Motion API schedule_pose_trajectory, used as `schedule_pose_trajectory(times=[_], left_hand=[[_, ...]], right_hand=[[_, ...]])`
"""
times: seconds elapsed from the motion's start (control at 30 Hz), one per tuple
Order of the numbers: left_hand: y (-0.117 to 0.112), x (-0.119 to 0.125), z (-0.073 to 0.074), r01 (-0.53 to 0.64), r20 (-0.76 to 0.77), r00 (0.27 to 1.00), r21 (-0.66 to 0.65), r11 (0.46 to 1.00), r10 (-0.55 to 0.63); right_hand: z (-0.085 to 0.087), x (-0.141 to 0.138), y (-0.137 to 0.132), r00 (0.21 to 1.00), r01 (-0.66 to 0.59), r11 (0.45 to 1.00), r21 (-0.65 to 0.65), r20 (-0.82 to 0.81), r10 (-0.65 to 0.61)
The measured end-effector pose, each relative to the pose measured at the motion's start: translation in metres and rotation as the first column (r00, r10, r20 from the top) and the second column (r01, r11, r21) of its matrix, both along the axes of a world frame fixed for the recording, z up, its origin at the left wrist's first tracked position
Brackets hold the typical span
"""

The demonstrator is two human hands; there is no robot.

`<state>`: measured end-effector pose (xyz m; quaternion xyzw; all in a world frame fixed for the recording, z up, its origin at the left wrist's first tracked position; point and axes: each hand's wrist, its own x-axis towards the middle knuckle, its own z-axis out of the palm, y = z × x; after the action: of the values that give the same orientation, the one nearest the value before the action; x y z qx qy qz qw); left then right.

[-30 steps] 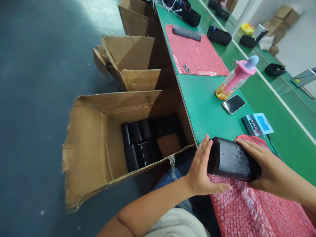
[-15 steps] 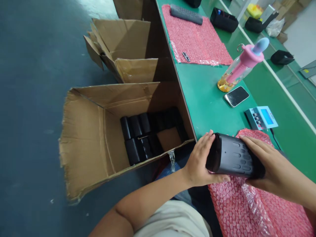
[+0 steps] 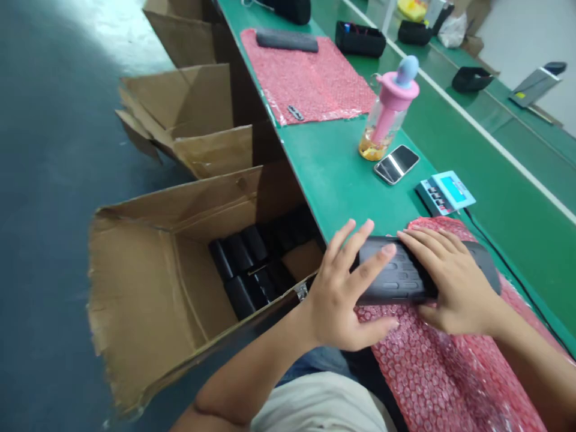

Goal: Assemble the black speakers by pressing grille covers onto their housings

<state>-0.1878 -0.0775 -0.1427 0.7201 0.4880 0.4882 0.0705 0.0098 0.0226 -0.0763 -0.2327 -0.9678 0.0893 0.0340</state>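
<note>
A long black plastic housing (image 3: 402,276) with rows of raised oval shapes lies across pink bubble wrap (image 3: 414,360) at the bench edge. My right hand (image 3: 454,282) grips it over the middle, fingers on the far side and thumb on the near side. At its left end is my left hand (image 3: 346,291), fingers spread and thumb apart, the forefinger over the housing's top. Whether the left palm touches the end cannot be seen. Beside the bench, an open cardboard box (image 3: 135,300) contains several similar black pieces (image 3: 243,294).
Beyond my hands on the green bench (image 3: 310,162) are a small blue meter (image 3: 445,192) with a cable, a phone (image 3: 396,164) and a pink-lidded bottle (image 3: 387,114). Further off, another bubble wrap sheet (image 3: 310,84) bears a dark housing (image 3: 287,41). More cartons (image 3: 193,96) line the bench.
The housing has gone from tilted up in both hands to lying flat on the bubble wrap. My left hand has loosened from its end and spread its fingers. The camera view has shifted right.
</note>
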Motion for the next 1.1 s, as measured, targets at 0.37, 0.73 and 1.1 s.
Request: schedule_pose_trajectory(times=[0.37, 0.73, 1.1], left_hand=[[0.022, 0.040, 0.046, -0.305, -0.712, 0.702, -0.296, 0.905, 0.004], [0.026, 0.036, 0.050, -0.271, -0.841, 0.537, -0.240, 0.932, -0.061], [0.057, 0.024, 0.066, -0.206, -0.805, 0.498, -0.472, 0.857, -0.323]], right_hand=[[0.027, 0.019, 0.016, 0.730, -0.002, 0.872, -0.489, -0.597, -0.333], [-0.009, 0.021, 0.046, 0.918, 0.210, 0.956, 0.204, -0.377, -0.121], [-0.003, 0.040, 0.017, 0.990, 0.069, 0.994, 0.087, 0.121, -0.079]])
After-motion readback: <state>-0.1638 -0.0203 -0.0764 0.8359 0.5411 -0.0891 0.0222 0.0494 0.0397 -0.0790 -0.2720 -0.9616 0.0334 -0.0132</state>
